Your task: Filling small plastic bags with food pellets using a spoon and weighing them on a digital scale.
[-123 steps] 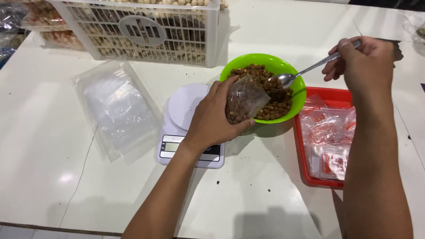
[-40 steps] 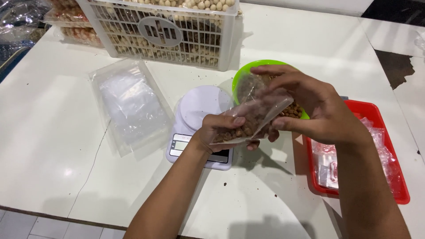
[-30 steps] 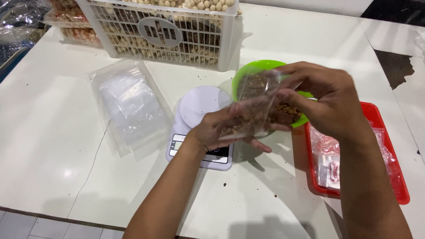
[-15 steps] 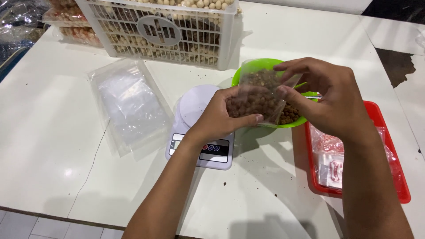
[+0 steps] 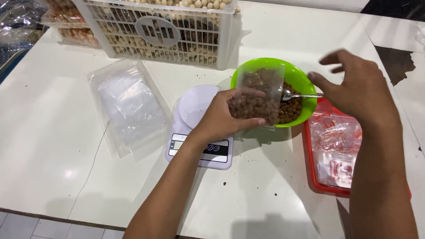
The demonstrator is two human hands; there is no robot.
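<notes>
Spreading under everything is a glossy white table (image 5: 265, 194), smooth and speckled with dark crumbs, with pale floor tiles showing past its near edge at the bottom left. My left hand (image 5: 219, 119) grips a small clear plastic bag (image 5: 256, 97) of round brown pellets, fingers closed around its lower half, holding it upright just over the near rim of a bright green plastic bowl (image 5: 305, 84) filled with the same pellets. My right hand (image 5: 361, 88) hovers open above the bowl's right side, fingers spread and holding nothing, near the handle of a shiny metal spoon (image 5: 301, 95) resting in the bowl. Beside my left wrist sits a white kitchen scale (image 5: 195, 128) with a round platform. A crinkly stack of clear empty bags (image 5: 126, 106) lies to the left, a white lattice basket (image 5: 155, 28) stands behind, and a red tray (image 5: 310, 150) holds small sachets.
</notes>
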